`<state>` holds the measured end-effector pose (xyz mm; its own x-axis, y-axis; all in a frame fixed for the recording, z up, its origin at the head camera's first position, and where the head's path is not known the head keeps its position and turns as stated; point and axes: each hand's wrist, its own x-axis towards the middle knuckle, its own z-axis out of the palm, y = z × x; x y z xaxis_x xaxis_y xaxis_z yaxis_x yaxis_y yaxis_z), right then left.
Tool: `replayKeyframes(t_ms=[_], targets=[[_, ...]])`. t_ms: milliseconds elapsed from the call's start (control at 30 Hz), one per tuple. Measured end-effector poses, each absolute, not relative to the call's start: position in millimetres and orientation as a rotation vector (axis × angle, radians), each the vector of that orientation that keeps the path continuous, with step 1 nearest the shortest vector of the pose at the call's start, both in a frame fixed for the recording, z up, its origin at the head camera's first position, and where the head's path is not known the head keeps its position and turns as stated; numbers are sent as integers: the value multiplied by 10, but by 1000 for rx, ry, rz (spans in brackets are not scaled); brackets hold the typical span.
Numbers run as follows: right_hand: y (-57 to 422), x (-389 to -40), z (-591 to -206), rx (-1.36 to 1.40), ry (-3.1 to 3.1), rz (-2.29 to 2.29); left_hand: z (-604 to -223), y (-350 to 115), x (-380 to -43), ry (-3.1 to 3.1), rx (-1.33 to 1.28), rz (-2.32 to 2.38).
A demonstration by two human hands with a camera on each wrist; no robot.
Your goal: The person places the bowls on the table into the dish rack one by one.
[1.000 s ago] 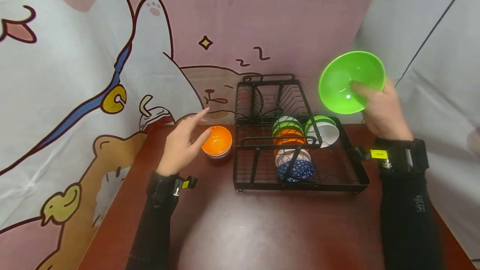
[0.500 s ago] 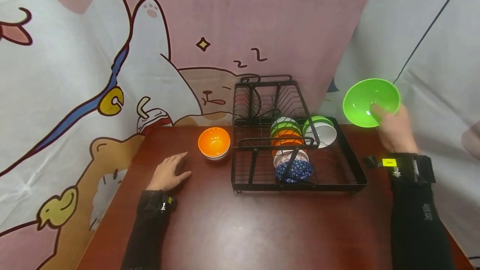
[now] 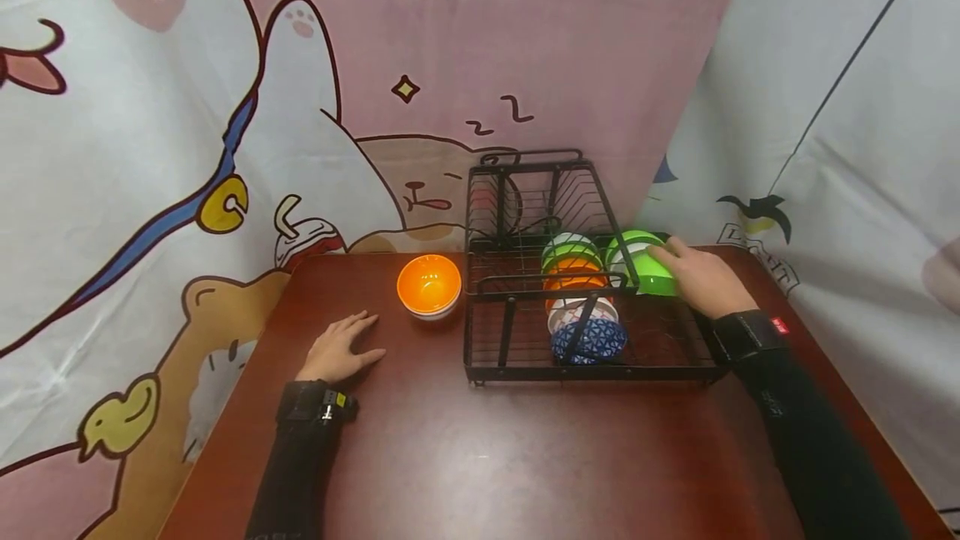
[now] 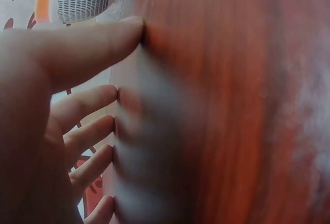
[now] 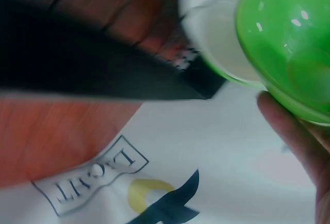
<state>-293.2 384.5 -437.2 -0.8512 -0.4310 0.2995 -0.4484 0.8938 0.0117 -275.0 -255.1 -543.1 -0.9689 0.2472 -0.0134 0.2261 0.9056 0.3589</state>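
My right hand (image 3: pixel 712 280) pinches a green bowl (image 3: pixel 654 273) by its rim, low at the right side of the black dish rack (image 3: pixel 592 373). In the right wrist view this green bowl (image 5: pixel 289 33) is tilted beside a white bowl (image 5: pixel 224 38) with a green rim. Inside the rack stands a row of tilted bowls, with a blue patterned bowl (image 3: pixel 588 342) in front and an orange bowl (image 3: pixel 576 268) farther back. My left hand (image 3: pixel 339 348) rests on the table, fingertips touching the wood and holding nothing. Closest to it is an orange bowl (image 3: pixel 429 283) stacked on another bowl.
The rack's upper wire tier (image 3: pixel 551 190) rises over its left part. A black rack wall (image 5: pixel 103 64) runs near the right hand. Behind the brown table (image 3: pixel 480 457) hangs a printed cloth (image 3: pixel 600 48), with another pale cloth (image 3: pixel 877 148) on the right.
My right hand has moved the green bowl up and right, then down and left into the rack. My left hand has moved away from the orange bowl and come down onto the table.
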Motion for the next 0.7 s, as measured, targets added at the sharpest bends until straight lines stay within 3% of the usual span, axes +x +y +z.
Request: replayKeyframes(t_ms=[300, 700], targets=[[3709, -3150, -4563, 893, -2742, -190, -5470, -2563, -2766, 3020, 395, 550], [3787, -3190, -4594, 631, -2936, 93, -5457, -2569, -2748, 3020, 375, 587]])
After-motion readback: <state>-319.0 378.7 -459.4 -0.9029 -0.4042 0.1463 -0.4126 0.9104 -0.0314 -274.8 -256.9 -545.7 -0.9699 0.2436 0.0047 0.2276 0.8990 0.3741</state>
